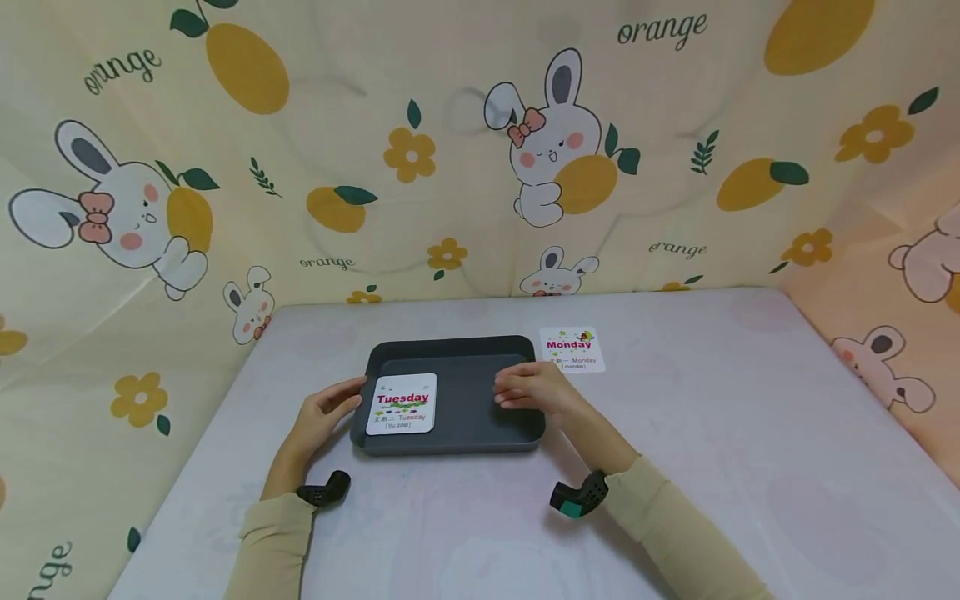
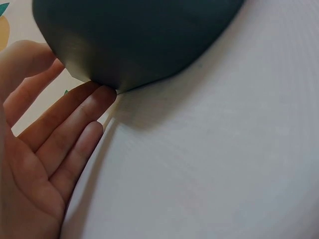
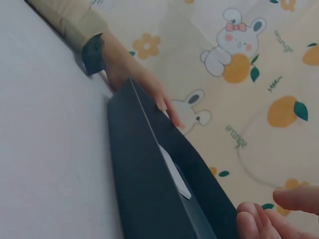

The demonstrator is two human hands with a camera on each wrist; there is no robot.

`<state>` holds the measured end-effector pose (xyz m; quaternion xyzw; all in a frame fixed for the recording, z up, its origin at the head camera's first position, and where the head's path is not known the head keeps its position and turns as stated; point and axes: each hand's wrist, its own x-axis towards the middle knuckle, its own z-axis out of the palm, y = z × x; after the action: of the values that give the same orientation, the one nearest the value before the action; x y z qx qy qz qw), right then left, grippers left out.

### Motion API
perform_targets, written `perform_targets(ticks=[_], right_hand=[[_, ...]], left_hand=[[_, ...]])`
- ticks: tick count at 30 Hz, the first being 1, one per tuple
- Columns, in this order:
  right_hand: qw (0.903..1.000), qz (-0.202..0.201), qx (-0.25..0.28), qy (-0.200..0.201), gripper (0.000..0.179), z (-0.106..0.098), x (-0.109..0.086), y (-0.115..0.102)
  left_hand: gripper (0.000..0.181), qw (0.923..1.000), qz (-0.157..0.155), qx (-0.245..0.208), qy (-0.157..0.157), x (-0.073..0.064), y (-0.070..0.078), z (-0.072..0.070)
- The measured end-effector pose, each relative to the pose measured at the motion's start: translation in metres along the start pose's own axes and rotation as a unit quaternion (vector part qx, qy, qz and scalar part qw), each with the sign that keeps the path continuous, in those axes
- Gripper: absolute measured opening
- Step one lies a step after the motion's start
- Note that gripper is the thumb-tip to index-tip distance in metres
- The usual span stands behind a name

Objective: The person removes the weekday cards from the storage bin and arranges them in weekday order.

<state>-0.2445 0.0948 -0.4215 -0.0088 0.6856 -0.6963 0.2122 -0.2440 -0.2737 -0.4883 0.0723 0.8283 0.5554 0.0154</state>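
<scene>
A dark grey tray [image 1: 472,429] sits on the table, with a white "Tuesday" card [image 1: 401,404] lying in its left part. My left hand [image 1: 318,421] is at the tray's left end. In the left wrist view, its straight fingers [image 2: 75,117] touch the tray's outer wall [image 2: 144,45]. Over the tray's right part hovers my right hand [image 1: 540,390], fingers loosely bent and nothing in them. The right wrist view has its thumb [image 3: 299,199] apart from the fingers [image 3: 254,221], close by the tray rim. There, the card [image 3: 174,172] shows only as a white edge.
Just beyond the tray's right end, a "Monday" card [image 1: 573,346] lies on the white tabletop [image 1: 675,400], partly behind my right hand. A patterned cloth [image 1: 420,83] with rabbits and oranges rises along the table's back and sides. Both wrists wear black cameras [image 1: 581,496].
</scene>
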Motion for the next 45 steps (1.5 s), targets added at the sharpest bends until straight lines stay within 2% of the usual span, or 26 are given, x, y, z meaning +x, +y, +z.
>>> perform_targets(ticks=[13, 20, 33, 45], right_hand=[[0.9999, 0.004, -0.015, -0.007, 0.036, 0.031, 0.008, 0.005], [0.9996, 0.026, -0.007, -0.004, 0.032, 0.047, 0.017, 0.009], [0.9979, 0.061, 0.009, 0.019, 0.026, 0.072, 0.030, 0.014], [0.9955, 0.081, 0.018, 0.045, 0.026, 0.084, 0.039, 0.019]], left_hand=[[0.048, 0.9999, 0.000, 0.014, 0.003, -0.001, 0.002, -0.001], [0.044, 0.9999, 0.000, 0.009, 0.005, -0.001, 0.002, -0.001], [0.045, 0.9999, 0.010, 0.000, -0.001, -0.001, 0.002, 0.000], [0.046, 0.9999, 0.012, -0.005, -0.002, -0.001, 0.000, -0.001]])
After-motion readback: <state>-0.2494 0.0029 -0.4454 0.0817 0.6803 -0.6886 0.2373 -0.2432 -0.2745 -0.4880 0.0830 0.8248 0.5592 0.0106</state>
